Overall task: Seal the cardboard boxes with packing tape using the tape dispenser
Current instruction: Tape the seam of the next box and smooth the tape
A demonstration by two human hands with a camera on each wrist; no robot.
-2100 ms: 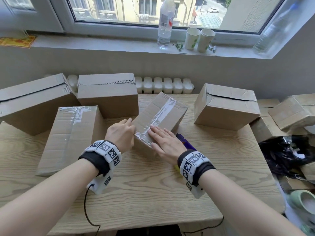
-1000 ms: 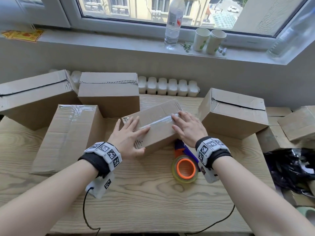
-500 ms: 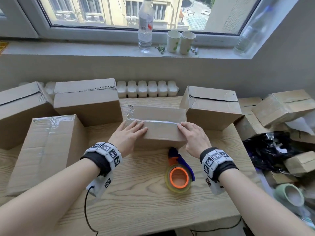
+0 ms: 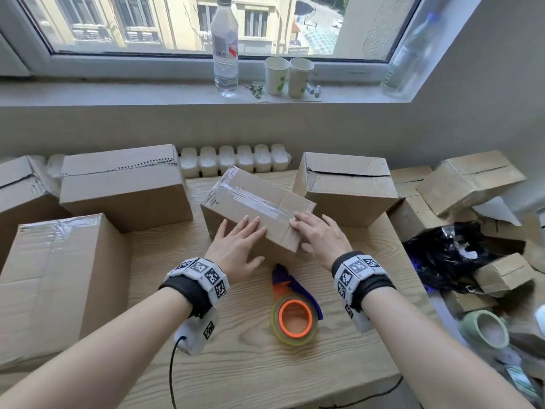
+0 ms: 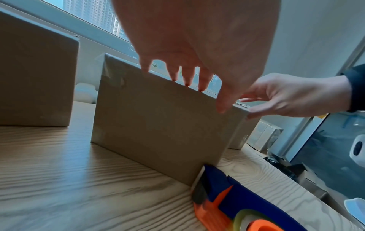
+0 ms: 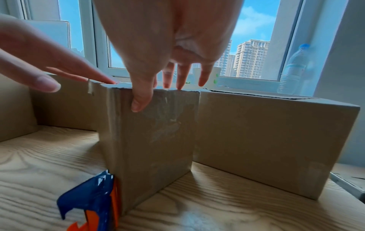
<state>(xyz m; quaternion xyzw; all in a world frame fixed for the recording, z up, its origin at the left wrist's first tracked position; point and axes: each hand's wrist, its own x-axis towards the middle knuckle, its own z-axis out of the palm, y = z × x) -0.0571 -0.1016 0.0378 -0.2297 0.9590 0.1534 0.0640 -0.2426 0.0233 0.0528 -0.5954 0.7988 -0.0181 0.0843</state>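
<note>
A small cardboard box stands in the middle of the wooden table, a strip of clear tape along its top seam. My left hand lays straight fingers over the box's near top edge. My right hand rests at the box's right end, fingers on the taped top corner and thumb down the end face. The blue and orange tape dispenser lies on the table just in front of the box, held by neither hand. The wrist views show the box, the left hand, the right hand and the dispenser.
A large taped box lies at the left, with another box behind it. A box with an untaped seam stands at the back right. Loose boxes and a black bag crowd the right edge. A bottle stands on the sill.
Both hands have turned the small box on the table, from pointing away, to lying across, to slanting with its left end farther back. My right hand has slid to the box's right end.
</note>
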